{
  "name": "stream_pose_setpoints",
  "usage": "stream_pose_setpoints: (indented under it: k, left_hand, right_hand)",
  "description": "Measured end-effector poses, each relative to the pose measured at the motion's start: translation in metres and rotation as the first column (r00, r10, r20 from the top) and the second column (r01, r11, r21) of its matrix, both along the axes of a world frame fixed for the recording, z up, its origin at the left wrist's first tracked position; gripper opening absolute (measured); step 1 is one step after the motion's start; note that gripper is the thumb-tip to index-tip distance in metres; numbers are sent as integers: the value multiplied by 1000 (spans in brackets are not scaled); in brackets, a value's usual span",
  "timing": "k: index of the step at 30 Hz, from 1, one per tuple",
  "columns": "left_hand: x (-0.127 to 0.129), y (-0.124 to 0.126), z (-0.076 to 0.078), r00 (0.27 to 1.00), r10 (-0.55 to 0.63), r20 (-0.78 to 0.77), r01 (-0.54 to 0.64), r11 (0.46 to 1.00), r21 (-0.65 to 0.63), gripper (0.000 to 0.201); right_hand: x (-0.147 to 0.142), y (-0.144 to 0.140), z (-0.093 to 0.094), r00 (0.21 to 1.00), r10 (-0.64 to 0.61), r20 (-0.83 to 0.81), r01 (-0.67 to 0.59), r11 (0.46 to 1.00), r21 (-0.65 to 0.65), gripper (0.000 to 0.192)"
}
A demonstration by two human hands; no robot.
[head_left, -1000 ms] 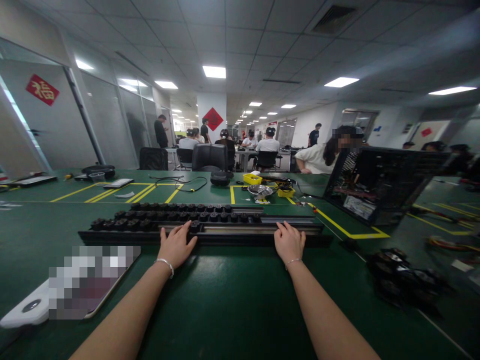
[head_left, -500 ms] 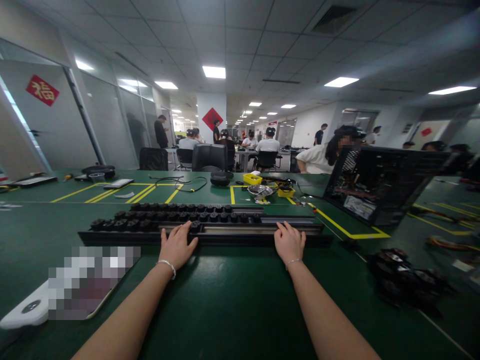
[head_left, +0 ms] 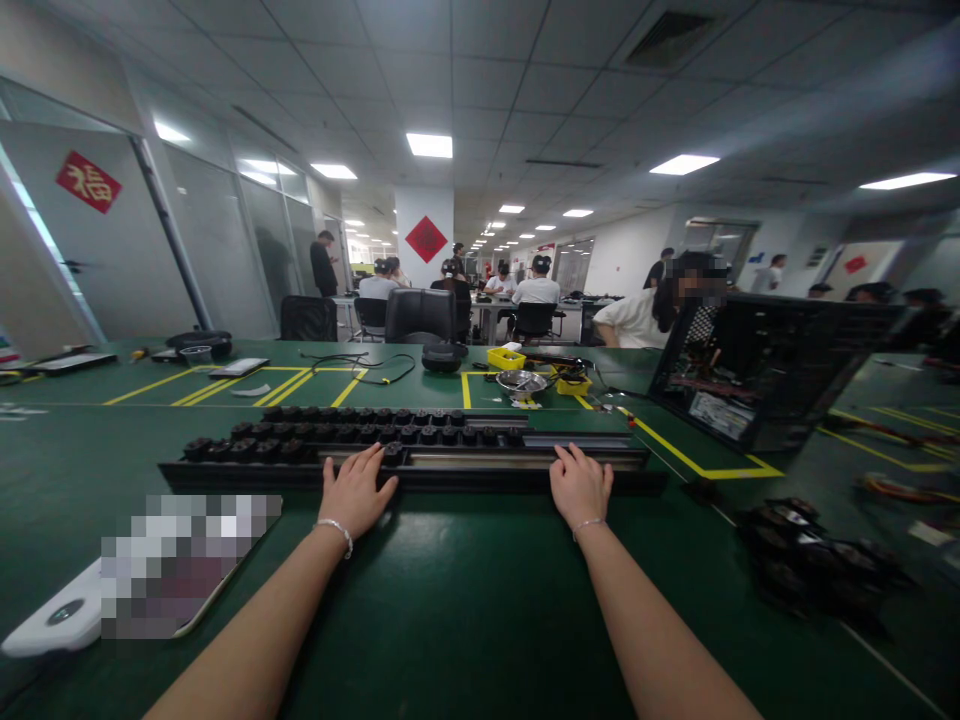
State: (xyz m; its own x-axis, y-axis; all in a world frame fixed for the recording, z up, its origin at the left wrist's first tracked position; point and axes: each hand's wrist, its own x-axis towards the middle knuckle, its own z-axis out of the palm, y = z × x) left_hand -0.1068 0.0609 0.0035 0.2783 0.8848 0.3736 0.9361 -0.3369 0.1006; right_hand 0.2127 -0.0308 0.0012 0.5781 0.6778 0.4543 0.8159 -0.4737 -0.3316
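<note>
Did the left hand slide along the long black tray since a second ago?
No. The left hand rests at the same spot on the long black tray, just below where the row of black knobs ends.

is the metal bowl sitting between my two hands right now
No, the metal bowl sits farther back on the green table, beyond the long black tray that the left hand and right hand rest against.

A large open-plan office with a white tiled ceiling (head_left: 480, 60) and rows of bright rectangular light panels (head_left: 429, 145). Glass partition walls (head_left: 217, 240) line the left side, with red diamond decorations (head_left: 88, 181) on the wall and on a white pillar (head_left: 424, 235). Green work tables (head_left: 450, 590) marked with yellow lines fill the foreground, with black office chairs (head_left: 418, 315) beyond.
</note>
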Motion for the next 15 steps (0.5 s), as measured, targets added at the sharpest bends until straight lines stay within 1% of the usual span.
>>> stream_pose_setpoints:
  k: [8,15]
  left_hand:
    - [1,0,1,999,2,-32,-1,1000,4,54]
    - [1,0,1,999,-6,-34,6,1000,7,54]
  right_hand:
    - [0,-2,4,999,15,-29,-16,999,-41,45]
    - [-1,-2,5,999,8,-37,-10,999,-49,45]
